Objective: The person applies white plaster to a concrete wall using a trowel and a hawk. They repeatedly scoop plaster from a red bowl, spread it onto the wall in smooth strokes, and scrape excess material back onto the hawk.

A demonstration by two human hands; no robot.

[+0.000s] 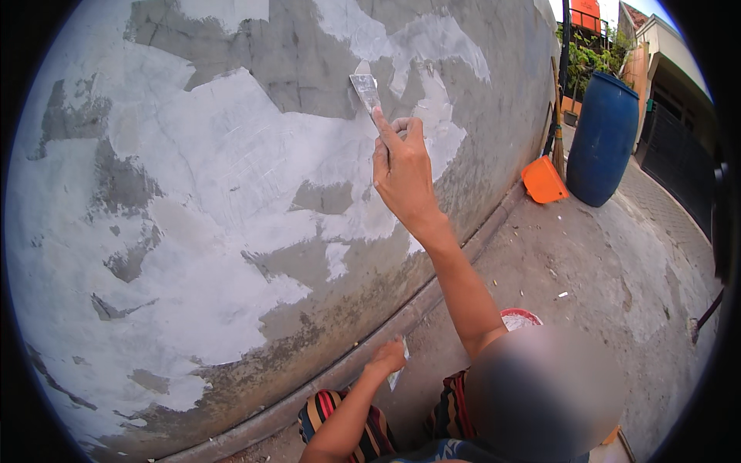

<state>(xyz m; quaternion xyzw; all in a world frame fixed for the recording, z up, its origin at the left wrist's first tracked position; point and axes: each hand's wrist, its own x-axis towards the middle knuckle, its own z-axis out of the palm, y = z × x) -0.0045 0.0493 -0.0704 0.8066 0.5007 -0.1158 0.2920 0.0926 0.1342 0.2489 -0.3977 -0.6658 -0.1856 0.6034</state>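
Note:
My right hand (407,170) is raised to the wall, gripping a putty knife (365,91) with its forefinger stretched along the tool. The metal blade lies at the wall, with a little white filler by its edge. Broad white patches of filler (231,154) cover much of the grey cement wall (309,69). Low down, near the foot of the wall and above my knee, my left hand (388,355) is closed around a flat, pale scraper-like piece (398,375); its handle is hidden by the fingers.
A red-rimmed bucket (532,315) with white stuff inside stands right of my right forearm, partly hidden by a blurred area. Further off are an orange dustpan (545,180), a broom (558,143) and a blue barrel (603,139). A low kerb (432,297) runs along the wall's foot.

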